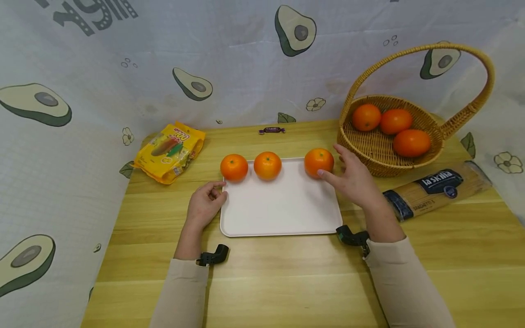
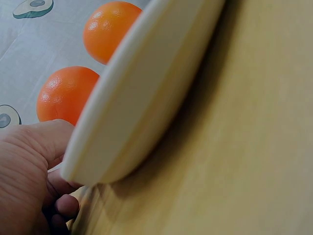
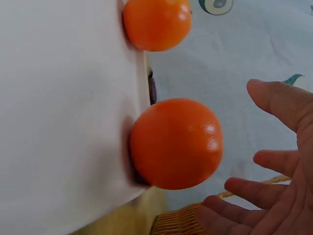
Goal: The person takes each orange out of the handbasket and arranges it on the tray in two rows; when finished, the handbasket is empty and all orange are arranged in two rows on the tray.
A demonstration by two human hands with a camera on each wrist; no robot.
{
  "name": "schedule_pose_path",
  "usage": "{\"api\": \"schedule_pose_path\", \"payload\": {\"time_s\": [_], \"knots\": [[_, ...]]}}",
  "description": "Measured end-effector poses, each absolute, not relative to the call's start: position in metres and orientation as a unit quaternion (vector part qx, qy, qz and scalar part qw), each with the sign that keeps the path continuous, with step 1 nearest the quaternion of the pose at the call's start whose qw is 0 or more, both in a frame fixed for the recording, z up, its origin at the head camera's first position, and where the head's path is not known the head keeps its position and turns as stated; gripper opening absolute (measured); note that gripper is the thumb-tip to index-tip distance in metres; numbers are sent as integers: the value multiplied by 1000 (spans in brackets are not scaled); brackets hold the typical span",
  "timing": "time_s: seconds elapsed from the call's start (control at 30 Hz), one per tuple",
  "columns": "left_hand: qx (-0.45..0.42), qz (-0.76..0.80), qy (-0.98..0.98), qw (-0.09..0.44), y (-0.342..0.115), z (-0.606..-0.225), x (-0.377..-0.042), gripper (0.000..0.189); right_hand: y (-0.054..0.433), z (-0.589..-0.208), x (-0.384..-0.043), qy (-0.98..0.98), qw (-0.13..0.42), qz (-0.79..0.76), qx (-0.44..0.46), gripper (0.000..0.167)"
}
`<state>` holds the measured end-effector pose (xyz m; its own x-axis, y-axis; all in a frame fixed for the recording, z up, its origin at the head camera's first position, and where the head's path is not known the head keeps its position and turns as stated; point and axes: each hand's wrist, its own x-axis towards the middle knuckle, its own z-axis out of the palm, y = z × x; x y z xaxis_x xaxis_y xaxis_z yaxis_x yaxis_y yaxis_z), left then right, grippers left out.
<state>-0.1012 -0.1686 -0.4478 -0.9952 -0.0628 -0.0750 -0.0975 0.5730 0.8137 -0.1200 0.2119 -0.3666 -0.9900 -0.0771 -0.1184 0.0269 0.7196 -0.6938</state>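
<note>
A white rectangular tray (image 1: 279, 205) lies on the wooden table with three oranges along its far edge: a left one (image 1: 234, 168), a middle one (image 1: 267, 166) and a right one (image 1: 319, 162). My left hand (image 1: 206, 203) pinches the tray's left rim, thumb and curled fingers around it in the left wrist view. Beside the right orange is my right hand (image 1: 353, 179), its fingers spread. In the right wrist view a gap shows between that orange (image 3: 176, 143) and the fingers (image 3: 261, 192), and nothing is in the palm.
A wicker basket (image 1: 369, 159) with a tall handle stands at the back right, with three orange fruits inside. In front of it lies a spaghetti packet (image 1: 440, 190). A yellow snack bag (image 1: 170, 152) sits back left, and a purple wrapped candy (image 1: 272, 130) lies behind the tray.
</note>
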Motion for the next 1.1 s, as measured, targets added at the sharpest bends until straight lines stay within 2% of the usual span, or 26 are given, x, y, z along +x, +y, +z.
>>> {"api": "schedule_pose_path", "payload": {"time_s": [0.27, 0.43, 0.57, 0.9, 1.1], "knots": [[-47, 462, 885, 17, -169, -449, -102, 29, 219, -343, -109, 919, 17, -393, -29, 86], [-49, 460, 886, 16, -169, -450, -102, 29, 240, -347, -109, 920, -24, -390, -8, 79], [-48, 454, 890, 16, -168, -451, -103, 29, 264, -352, -110, 944, -43, -327, 0, 76], [-43, 457, 889, 10, -168, -450, -102, 29, 323, -356, -125, 979, 4, -202, -30, 75], [-41, 458, 888, 5, -168, -450, -102, 29, 351, -357, -140, 981, 24, -182, -68, 73]]}}
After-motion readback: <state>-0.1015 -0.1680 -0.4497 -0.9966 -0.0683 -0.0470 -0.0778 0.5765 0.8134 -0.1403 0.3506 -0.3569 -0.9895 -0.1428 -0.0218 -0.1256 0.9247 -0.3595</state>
